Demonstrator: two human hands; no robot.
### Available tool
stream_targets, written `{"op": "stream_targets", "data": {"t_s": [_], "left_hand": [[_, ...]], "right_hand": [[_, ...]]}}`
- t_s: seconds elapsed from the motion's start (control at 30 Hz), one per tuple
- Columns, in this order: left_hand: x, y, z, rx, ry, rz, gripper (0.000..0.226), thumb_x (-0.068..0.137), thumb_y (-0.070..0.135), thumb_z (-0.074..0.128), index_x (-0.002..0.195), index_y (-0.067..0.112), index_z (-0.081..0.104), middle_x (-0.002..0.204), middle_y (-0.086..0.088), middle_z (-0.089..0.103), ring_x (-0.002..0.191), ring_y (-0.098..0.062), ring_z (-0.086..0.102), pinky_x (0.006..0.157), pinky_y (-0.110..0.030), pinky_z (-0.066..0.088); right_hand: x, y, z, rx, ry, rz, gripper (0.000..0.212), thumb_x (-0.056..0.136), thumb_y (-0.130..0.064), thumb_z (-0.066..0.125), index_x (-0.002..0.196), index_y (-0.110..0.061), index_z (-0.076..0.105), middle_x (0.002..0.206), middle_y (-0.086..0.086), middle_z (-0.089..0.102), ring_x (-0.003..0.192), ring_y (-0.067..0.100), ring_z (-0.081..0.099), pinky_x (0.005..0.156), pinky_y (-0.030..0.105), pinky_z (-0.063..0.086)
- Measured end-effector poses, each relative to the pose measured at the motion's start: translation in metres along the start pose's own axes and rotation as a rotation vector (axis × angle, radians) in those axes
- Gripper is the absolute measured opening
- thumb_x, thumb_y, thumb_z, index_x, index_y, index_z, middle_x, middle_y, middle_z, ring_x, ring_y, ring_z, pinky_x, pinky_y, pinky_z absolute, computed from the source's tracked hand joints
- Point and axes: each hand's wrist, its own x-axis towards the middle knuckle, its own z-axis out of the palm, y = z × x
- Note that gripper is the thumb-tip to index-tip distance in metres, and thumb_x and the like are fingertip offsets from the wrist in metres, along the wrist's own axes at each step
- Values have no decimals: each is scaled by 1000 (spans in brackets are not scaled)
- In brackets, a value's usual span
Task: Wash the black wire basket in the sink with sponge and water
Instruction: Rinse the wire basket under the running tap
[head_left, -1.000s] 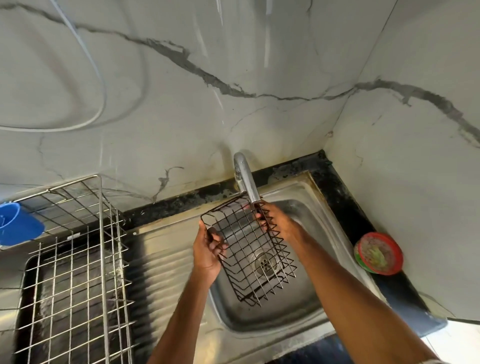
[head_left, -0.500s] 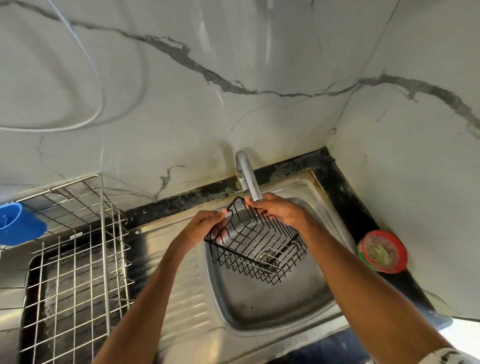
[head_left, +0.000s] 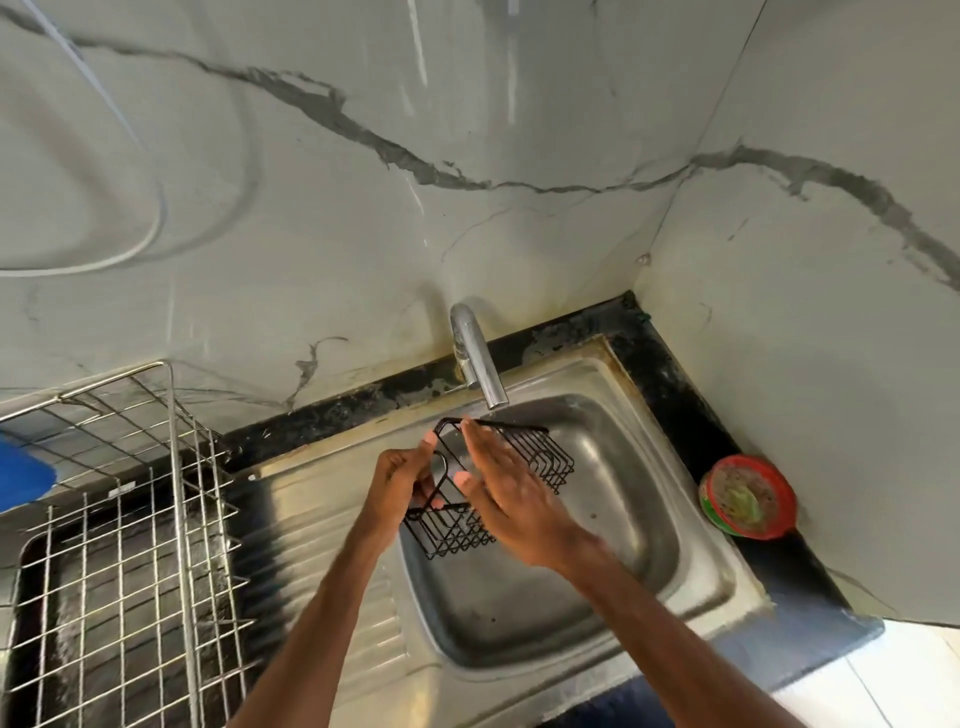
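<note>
The black wire basket (head_left: 545, 462) hangs tilted over the steel sink (head_left: 675, 519), just below the chrome tap (head_left: 478, 358), where a thin stream of water falls. My left hand (head_left: 400, 480) grips the basket's left rim, fingers curled round the wire. My right hand (head_left: 511, 499) lies flat across the basket with straight fingers, fingertips at its far rim, covering its middle. No sponge shows in either hand.
A red and green round dish (head_left: 748, 496) with a green scrubber inside sits on the dark counter right of the sink. A steel wire dish rack (head_left: 124, 545) stands on the left, a blue item (head_left: 21, 475) at its edge. Marble walls close the corner.
The basket has been turned from open-side-up to tilted on its side and shifted left. My right hand left the far rim and now lies flat over it. Water now runs.
</note>
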Motion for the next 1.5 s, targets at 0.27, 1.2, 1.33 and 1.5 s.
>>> {"op": "stream_targets", "data": {"t_s": [0.27, 1.2, 1.33, 1.5], "left_hand": [[-7, -14, 3, 43, 104, 49, 70, 102, 48, 56, 52, -1, 59, 49, -25, 61, 45, -39, 61, 53, -30, 43], [-4, 19, 30, 168, 201, -92, 62, 98, 59, 56, 49, 21, 53, 45, -4, 61, 52, -32, 66, 46, -24, 40], [-11, 10, 25, 117, 226, -94, 60, 98, 55, 58, 54, 16, 48, 42, -2, 56, 53, -40, 68, 46, -24, 43], [-19, -1, 19, 51, 247, -52, 59, 96, 53, 57, 62, 5, 53, 44, -6, 59, 49, -32, 65, 46, -26, 47]], "right_hand": [[22, 9, -4, 156, -97, 178, 69, 104, -62, 16, 162, -24, 10, 168, -6, 5, 154, 7, 0, 123, 29, 3], [69, 33, -31, 320, -270, 324, 70, 98, -73, 22, 157, -35, 29, 166, 2, 25, 151, 23, 24, 121, 50, 20], [69, 86, -6, 510, -368, 335, 72, 85, -91, 10, 145, -61, 35, 168, -9, 14, 155, 23, 8, 119, 68, 8], [43, 68, -21, 442, -257, 507, 92, 81, -93, 17, 156, -40, 27, 168, -1, 17, 153, 24, 18, 121, 48, 18]]}}
